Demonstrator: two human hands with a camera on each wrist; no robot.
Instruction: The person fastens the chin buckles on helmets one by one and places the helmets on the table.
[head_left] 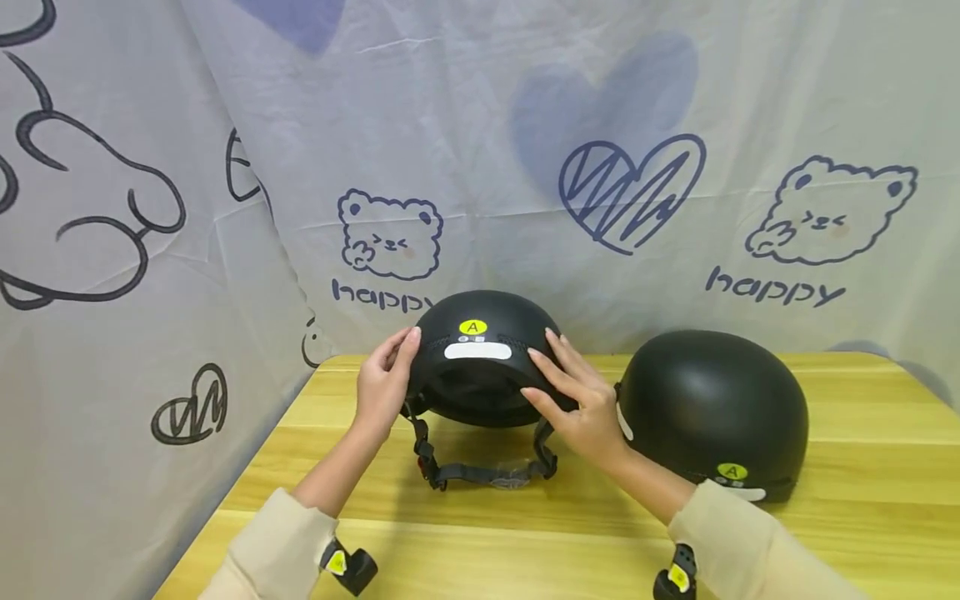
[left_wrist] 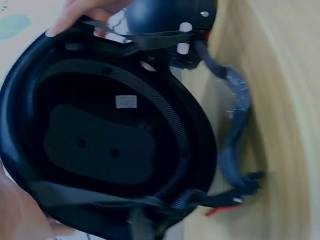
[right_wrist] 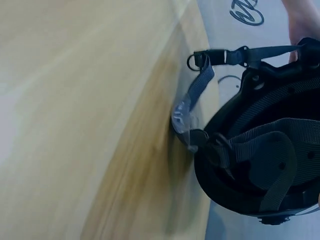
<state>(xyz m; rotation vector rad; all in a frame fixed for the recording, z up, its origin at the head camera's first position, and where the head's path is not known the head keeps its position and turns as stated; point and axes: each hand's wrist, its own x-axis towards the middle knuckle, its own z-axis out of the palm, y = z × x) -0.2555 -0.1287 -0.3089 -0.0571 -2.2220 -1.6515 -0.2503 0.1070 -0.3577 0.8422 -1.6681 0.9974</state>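
Note:
Between both hands is a black helmet [head_left: 480, 312], its yellow "A" sticker and white strip facing me and its chin strap [head_left: 480, 475] hanging at the tabletop. My left hand [head_left: 384, 375] grips the helmet's left side, thumb by the shell's edge. On the opposite side my right hand [head_left: 581, 404] holds it, fingertips spread over the front and rim. The left wrist view looks into the padded inside [left_wrist: 100, 145] with a small white label. Straps [right_wrist: 265, 150] cross the opening in the right wrist view. The hidden sides of both hands do not show.
A second black helmet [head_left: 712, 408], also with a yellow "A" sticker, sits on the wooden table [head_left: 480, 550] close to the right forearm. Printed cloth [head_left: 487, 167] hangs behind the table and along the left. Wrist cameras [head_left: 352, 571] are strapped below both sleeves.

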